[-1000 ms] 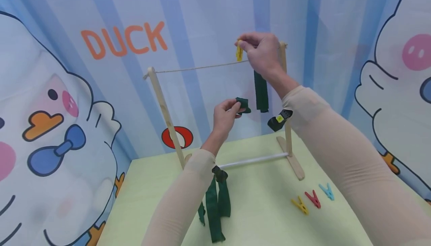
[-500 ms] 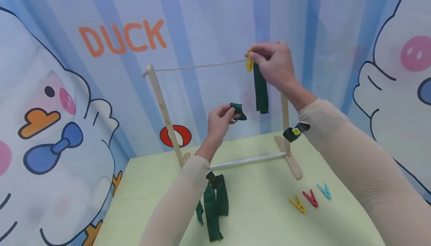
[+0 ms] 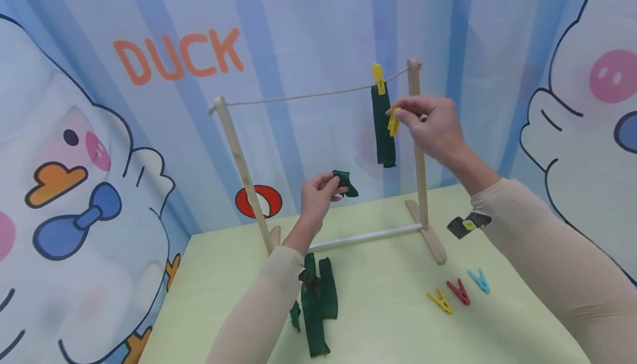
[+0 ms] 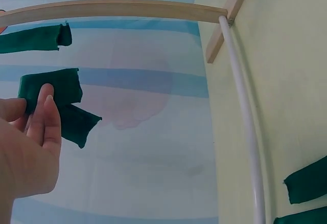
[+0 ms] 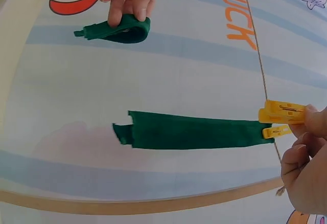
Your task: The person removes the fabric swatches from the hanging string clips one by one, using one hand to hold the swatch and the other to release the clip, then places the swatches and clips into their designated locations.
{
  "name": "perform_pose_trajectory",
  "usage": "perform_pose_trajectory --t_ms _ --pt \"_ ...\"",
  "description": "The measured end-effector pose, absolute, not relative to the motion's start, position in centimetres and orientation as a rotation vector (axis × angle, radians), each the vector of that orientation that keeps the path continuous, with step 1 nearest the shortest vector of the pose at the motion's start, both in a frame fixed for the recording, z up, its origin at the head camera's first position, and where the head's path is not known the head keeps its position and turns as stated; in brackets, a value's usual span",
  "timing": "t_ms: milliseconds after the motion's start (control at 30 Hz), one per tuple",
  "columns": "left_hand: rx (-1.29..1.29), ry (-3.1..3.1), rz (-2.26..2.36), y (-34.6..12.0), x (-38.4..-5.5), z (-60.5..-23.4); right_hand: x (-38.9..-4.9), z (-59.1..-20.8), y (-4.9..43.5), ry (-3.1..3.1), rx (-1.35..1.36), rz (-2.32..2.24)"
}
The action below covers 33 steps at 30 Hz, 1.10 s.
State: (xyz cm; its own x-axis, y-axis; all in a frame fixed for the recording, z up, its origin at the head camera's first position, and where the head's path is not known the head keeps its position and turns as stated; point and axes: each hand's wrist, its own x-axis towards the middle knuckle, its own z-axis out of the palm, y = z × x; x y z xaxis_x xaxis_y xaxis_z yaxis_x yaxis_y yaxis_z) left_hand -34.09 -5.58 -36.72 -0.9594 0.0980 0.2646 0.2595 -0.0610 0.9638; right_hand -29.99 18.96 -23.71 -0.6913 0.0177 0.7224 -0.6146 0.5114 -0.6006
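My left hand (image 3: 317, 195) pinches a folded dark green cloth strip (image 4: 61, 83) in the air, below the line. In my right hand (image 3: 432, 129) a yellow clothespin (image 3: 394, 122) is pinched between thumb and fingers, in front of the rack's right post. Another green strip (image 3: 382, 131) hangs folded over the rope (image 3: 298, 97), held there by a second yellow clothespin (image 3: 378, 78). The right wrist view shows the pinched clothespin (image 5: 282, 112) in front of the one on the line. Part of the left palm is out of sight in the head view.
The wooden rack (image 3: 419, 170) stands at the table's back, with a white rod (image 3: 365, 237) low across it. Several green strips (image 3: 313, 320) lie at the front left. Yellow (image 3: 440, 301), red (image 3: 459, 292) and blue (image 3: 479, 280) clothespins lie at the right.
My right hand has moved from above the rope to the right and down, still pinching the yellow clothespin. The left hand has sunk and drifted left with the green strip.
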Motion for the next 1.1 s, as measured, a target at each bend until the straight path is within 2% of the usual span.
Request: perform_pose_trajectory --t_ms 867,1100 --pt "-0.334 -2.163 -2.234 -6.3 -32.3 -38.4 -28.5 -29.4 22.6 -2.155 0.351 1.224" --pt "-0.323 -2.173 -2.23 -6.0 -32.2 -40.4 -28.0 -31.9 24.2 -2.247 0.336 1.178"
